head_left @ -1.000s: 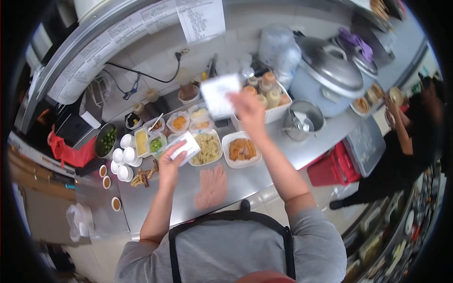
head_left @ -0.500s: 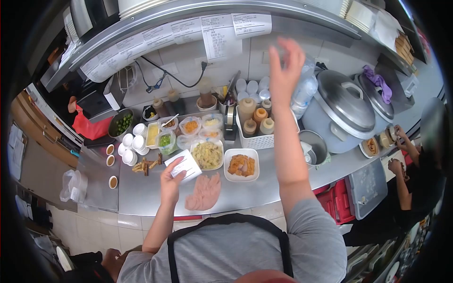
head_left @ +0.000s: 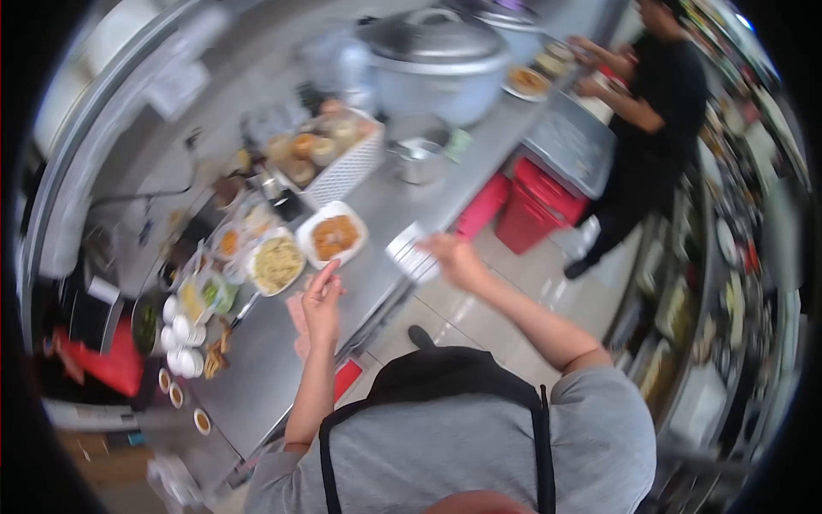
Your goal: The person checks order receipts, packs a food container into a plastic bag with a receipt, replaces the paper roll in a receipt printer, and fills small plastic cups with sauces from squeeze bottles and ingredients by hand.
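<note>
A white paper slip [head_left: 413, 253] with printed lines is pinched in my right hand [head_left: 462, 264], out past the counter's front edge. My left hand [head_left: 321, 307] is raised over the counter edge, its fingers apart with nothing in them. Just beyond it stands a white square container [head_left: 358, 244] holding orange-brown pieces of food [head_left: 334, 236]. To the left of that is another container of pale yellow food [head_left: 278, 264]. Partly behind my left hand, a crumpled pink sheet [head_left: 300, 324] lies on the steel counter. Motion blurs the writing on the slip.
A white basket of sauce bottles [head_left: 349, 167], a metal pot [head_left: 418, 141] and a large lidded cooker [head_left: 441, 64] line the back. White lidded cups [head_left: 181, 343] stand at left. A co-worker in black [head_left: 659, 103] stands at right beside a red bin [head_left: 539, 210].
The paper slip has passed from my left hand to my right. My right hand has come down from near the upper shelf, and the view has turned to the right.
</note>
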`<state>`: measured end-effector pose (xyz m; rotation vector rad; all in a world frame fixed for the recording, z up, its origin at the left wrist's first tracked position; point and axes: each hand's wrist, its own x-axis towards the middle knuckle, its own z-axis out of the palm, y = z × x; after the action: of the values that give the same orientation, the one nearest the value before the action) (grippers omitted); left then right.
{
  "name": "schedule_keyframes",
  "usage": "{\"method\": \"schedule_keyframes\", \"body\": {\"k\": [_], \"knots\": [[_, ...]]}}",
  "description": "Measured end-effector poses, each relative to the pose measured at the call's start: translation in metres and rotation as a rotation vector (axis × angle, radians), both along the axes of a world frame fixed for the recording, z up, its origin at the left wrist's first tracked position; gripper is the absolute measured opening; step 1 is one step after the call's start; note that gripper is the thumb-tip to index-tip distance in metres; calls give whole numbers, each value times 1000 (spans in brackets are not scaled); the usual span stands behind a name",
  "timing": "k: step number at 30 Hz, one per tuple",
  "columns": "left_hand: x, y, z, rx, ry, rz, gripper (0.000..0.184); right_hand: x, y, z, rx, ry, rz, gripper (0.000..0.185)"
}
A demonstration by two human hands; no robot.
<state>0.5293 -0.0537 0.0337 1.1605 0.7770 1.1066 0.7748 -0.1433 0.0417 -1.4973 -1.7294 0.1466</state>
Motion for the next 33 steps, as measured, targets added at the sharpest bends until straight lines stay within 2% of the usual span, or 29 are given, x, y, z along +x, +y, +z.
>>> {"method": "schedule_keyframes", "body": {"k": [1,2,3,4,7,8,9,10,11,14,15,16,17,21,23,24,25,26,27,28,29,30,31,32,33], "knots": [[2,-3,-19,26,152,-65,30,41,-20,-11,-32,-26,-120,36],[3,-5,-41,62,297,-122,28,78,-47,0,-45,-70,-319,37],[1,-10,-66,51,449,-181,27,132,-67,-11,103,-195,-405,37],[-4,-15,-95,53,601,-241,26,158,-98,23,87,-312,-561,36],[-21,-46,-187,309,705,-403,26,269,-206,91,89,-698,-929,33],[-21,-68,-182,286,860,-468,25,301,-252,119,38,-691,-1017,42],[-27,-82,-203,246,927,-545,23,331,-301,145,62,-766,-1150,42],[-29,-85,-219,322,1105,-767,22,346,-346,183,-20,-765,-1360,43],[-38,-101,-238,432,1186,-718,19,353,-397,214,137,-760,-1430,42],[-33,-103,-268,437,1366,-817,18,401,-557,277,561,-802,-1839,30],[-21,-101,-270,432,1418,-837,18,400,-604,294,808,-826,-1811,27],[-10,-98,-274,425,1461,-840,18,399,-653,312,871,-647,-1925,26],[3,-94,-275,419,1502,-834,18,403,-708,322,881,-857,-1972,26],[62,-73,-279,411,1575,-802,18,378,-876,355,944,-800,-2268,26],[94,-73,-288,426,1556,-802,19,360,-932,363,890,-770,-2408,28],[109,-75,-294,441,1530,-809,19,362,-982,365,772,-897,-2461,21],[122,-80,-297,473,1500,-818,19,370,-1046,373,425,-774,-2752,19],[135,-84,-316,542,1458,-855,19,354,-1042,391,-819,-803,-3002,22],[151,-93,-325,677,1419,-901,19,347,-1064,393,-1100,-879,-2939,24],[179,-131,-294,883,1343,-917,19,359,-1206,421,-1029,-750,-2827,22],[183,-124,-302,1113,1347,-947,23,342,-1189,418,-1167,-746,-2842,22],[197,-136,-276,255,1371,-840,25,343,-1191,423,-1130,-755,-2881,22],[198,-134,-287,445,1277,-749,28,336,-1178,423,-1037,-750,-2940,21],[208,-149,-253,306,1275,-732,33,332,-1177,429,-921,-756,-2985,21],[214,-151,-243,202,1356,-739,35,334,-1167,435,-777,-762,-3020,21]]}}
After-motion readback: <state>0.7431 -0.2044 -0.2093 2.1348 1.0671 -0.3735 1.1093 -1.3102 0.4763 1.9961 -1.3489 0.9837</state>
